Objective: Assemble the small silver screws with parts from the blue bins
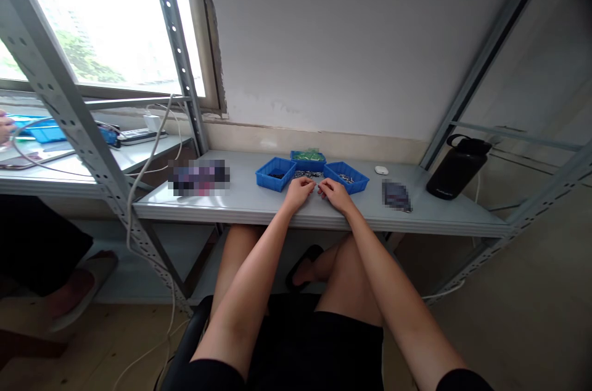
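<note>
Both hands meet low over the grey shelf top, fingertips almost touching. My left hand [300, 192] is closed in a pinch, and whatever it holds is too small to name. Opposite it, my right hand [333, 193] is also pinched, with a tiny thing at the fingertips that I cannot make out. Just beyond the fingers lies a pile of small metal parts [309, 174]. A blue bin [263, 180] with dark small pieces stands to the left. The right blue bin [358, 185] holds silvery metal pieces. Behind the pile, a third blue bin [309, 164] contains green plastic bags [308, 155].
A white earbud case [381, 170] and a black bottle [457, 168] stand to the right on the shelf top [245, 203]. Two blurred-out items flank the bins. Metal posts [173, 21] rise at both sides. A white cable [134, 218] hangs at left, near another person's hand [5, 127].
</note>
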`<state>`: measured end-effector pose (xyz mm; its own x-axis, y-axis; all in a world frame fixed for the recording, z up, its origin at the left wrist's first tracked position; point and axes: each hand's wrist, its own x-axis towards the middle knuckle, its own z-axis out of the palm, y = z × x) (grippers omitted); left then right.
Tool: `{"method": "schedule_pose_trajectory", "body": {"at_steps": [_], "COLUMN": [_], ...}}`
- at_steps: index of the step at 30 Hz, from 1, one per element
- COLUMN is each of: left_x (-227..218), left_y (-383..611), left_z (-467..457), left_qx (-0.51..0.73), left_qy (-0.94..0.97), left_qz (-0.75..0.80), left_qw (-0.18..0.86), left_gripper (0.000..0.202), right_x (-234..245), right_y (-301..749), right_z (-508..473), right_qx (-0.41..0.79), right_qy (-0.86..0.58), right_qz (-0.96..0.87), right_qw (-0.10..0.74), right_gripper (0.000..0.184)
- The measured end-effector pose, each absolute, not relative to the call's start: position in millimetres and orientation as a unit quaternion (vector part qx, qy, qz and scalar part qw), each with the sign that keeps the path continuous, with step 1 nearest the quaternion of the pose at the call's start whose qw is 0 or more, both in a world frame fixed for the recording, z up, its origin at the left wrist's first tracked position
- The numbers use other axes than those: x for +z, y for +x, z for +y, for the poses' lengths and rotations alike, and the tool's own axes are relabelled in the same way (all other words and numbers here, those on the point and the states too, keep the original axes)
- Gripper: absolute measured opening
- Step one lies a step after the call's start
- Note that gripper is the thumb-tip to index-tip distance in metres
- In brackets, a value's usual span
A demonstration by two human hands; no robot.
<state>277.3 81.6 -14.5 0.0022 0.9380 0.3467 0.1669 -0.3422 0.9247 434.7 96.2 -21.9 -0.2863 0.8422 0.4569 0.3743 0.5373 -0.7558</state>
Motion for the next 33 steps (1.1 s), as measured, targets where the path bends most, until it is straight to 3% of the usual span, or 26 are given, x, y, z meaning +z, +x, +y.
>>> {"method": "schedule_pose_trajectory", "body": {"at_steps": [33], "left_x": [-8.8], "left_y": [277.6], "left_z": [75.9], "left_qx": [0.533], "left_qy": [0.626], "left_qz": [0.444], "left_qw": [0.356], "left_gripper": [0.017], "right_x": [-20.3], "right_y": [434.0], "right_z": [94.9], "right_qx": [0.27], "right_qy": [-0.4], "right_qz": [-0.755], "right_qw": [0.444], "right_gripper": [0.025]}}
